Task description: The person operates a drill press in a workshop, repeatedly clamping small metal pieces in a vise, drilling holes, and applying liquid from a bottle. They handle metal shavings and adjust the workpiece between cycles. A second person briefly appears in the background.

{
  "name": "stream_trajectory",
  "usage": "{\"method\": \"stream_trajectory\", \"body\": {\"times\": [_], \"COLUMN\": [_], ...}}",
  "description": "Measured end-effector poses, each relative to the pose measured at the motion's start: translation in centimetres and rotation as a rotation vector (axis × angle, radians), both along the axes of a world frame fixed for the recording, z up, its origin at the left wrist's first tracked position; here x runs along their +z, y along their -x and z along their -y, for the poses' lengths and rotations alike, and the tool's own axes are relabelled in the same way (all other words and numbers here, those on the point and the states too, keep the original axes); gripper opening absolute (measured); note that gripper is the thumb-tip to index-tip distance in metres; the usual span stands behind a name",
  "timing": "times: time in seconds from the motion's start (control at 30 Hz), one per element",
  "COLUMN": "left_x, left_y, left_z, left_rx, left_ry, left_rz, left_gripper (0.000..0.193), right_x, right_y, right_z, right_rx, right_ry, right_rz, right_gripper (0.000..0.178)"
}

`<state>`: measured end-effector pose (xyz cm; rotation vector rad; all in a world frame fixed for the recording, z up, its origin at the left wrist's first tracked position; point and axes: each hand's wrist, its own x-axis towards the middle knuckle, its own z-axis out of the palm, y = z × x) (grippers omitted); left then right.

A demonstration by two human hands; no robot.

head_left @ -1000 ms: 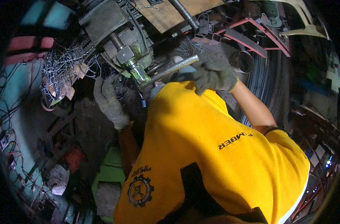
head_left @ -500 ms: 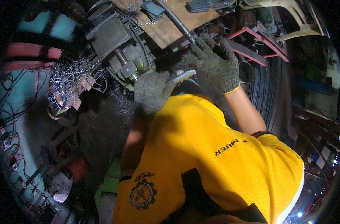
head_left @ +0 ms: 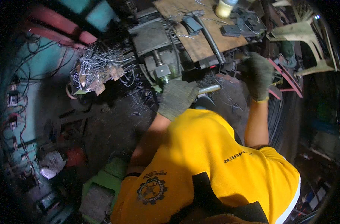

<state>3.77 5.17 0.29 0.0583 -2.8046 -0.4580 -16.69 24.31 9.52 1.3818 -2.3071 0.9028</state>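
A bench vise (head_left: 149,37) with a threaded screw stands ahead of me, left of centre. My left hand (head_left: 178,98), in a dark knitted glove, is closed at the front end of the screw, around the vise handle (head_left: 209,89). The bar's rounded end sticks out to the right of the glove. My right hand (head_left: 257,74), gloved too, is raised on the right, apart from the bar; its fingers are dark and smeared. Between the hands and farther off, a hammer (head_left: 211,39) lies on a wooden board (head_left: 196,48), its handle end over the near edge.
Dark flat metal pieces (head_left: 231,30) and a pale yellow container (head_left: 224,9) are on the board. Tangled wire pieces (head_left: 99,67) heap up left of the vise. A pale chair-like frame (head_left: 300,35) and red metal bars (head_left: 287,78) stand at the right.
My right hand has moved right, away from the hammer's handle end, and its spread fingers are now blurred. My left hand stays at the vise handle. The whole view has shifted.
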Motion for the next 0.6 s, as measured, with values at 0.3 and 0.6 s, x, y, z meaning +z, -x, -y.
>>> {"method": "stream_trajectory", "body": {"times": [0.3, 0.6], "left_x": [-0.1, -0.1], "left_y": [0.0, -0.2], "left_z": [-0.2, -0.4], "left_rx": [0.028, 0.038], "left_ry": [-0.012, 0.063], "left_rz": [0.05, -0.062], "left_gripper": [0.026, 0.014], "right_x": [-2.2, -1.9], "right_y": [0.6, 0.8], "right_z": [-1.3, 4.2], "right_rx": [0.289, -0.165], "right_ry": [1.279, 1.414], "right_rz": [1.613, 2.126], "right_gripper": [0.013, 0.022]}}
